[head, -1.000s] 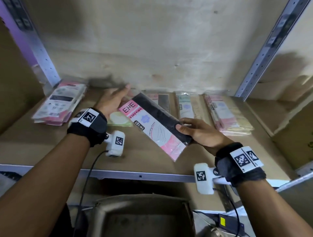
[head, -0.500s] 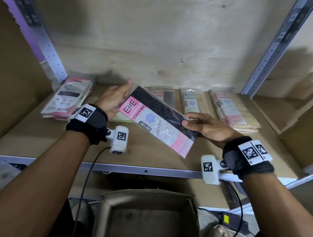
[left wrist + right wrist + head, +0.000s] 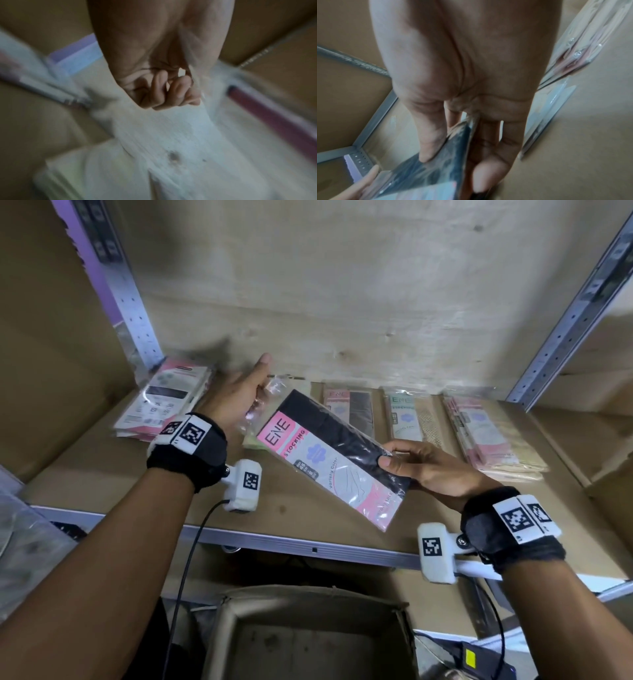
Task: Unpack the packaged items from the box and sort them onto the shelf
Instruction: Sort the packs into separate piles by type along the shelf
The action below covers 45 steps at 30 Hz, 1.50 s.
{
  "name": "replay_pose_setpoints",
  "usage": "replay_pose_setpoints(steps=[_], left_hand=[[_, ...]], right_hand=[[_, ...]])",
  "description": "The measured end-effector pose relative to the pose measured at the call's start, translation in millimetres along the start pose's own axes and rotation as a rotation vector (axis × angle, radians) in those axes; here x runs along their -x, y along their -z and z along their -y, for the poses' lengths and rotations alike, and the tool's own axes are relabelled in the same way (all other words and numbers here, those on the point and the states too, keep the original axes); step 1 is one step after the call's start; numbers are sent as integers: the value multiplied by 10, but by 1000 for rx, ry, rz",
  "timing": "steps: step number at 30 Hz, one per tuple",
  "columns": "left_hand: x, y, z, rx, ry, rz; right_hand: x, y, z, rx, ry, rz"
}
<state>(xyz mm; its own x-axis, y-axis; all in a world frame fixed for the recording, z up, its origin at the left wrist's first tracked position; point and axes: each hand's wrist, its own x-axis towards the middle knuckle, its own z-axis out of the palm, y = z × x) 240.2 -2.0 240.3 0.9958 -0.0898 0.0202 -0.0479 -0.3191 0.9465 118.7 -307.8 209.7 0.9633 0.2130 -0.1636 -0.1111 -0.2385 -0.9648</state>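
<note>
Stockroom: metal-framed shelf (image 3: 308, 549), plywood backing, stocking packs (image 3: 493, 433) in rows, open carton (image 3: 308, 638) below.

Black fabric wrist bands (image 3: 191, 453) carry white coded tags; white camera blocks (image 3: 244, 487) hang beneath; thin black cable (image 3: 191, 556) trails.

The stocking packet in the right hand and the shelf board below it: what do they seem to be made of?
Stocking packet: clear glossy plastic film, judging by its glints, over what looks like a printed paper card and dark fabric. Shelf board: probably matte brown cardboard or fibreboard, with a grey metal front rail.
</note>
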Motion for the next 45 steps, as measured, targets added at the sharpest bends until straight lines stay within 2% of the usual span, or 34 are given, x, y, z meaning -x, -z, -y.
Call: replay_pose_setpoints(steps=[3, 7, 11, 13, 17, 21, 25, 27, 29, 31, 34, 36, 38, 41, 43, 45], left_hand=[[23, 30, -19, -246, -183, -57], [60, -20, -14, -509, -359, -103], [82, -59, -53, -637, -414, -194], [111, -100, -65, -512, -365, -123], [184, -153, -124, 33, -52, 91], [183, -190, -187, 440, 143, 266], [133, -244, -150, 547, 206, 228], [92, -236, -137, 626, 278, 91], [89, -247, -129, 722, 291, -38], [135, -347, -143, 639, 266, -77], [280, -692, -186, 378, 180, -64], [385, -921, -206, 92, 76, -85], [454, -1055, -206, -172, -9, -162], [493, -1158, -178, -296, -45, -208], [503, -1240, -149, -333, -59, -229], [495, -1308, -145, -320, -63, -232]], right_hand=[[3, 11, -33, 50, 10, 3], [-3, 16, -55, 85, 19, 16], [8, 7, -39, 74, 25, 25], [24, 5, -19, 64, 33, 36], [48, -4, 10, 28, 51, 33], [45, 3, 17, -1, 47, 37], [31, 13, 4, -58, 39, 51], [23, 33, -13, -132, 21, 18], [14, 42, -7, -199, 30, -41], [-8, 10, 34, -275, 71, -136], [-95, -142, 84, -339, 152, -294], [-159, -312, 107, -363, 172, -316], [-193, -471, 156, -418, 127, -306], [-254, -591, 193, -222, -4, -397], [-323, -622, 154, -14, -75, -581], [-356, -644, 123, 108, -57, -733]])
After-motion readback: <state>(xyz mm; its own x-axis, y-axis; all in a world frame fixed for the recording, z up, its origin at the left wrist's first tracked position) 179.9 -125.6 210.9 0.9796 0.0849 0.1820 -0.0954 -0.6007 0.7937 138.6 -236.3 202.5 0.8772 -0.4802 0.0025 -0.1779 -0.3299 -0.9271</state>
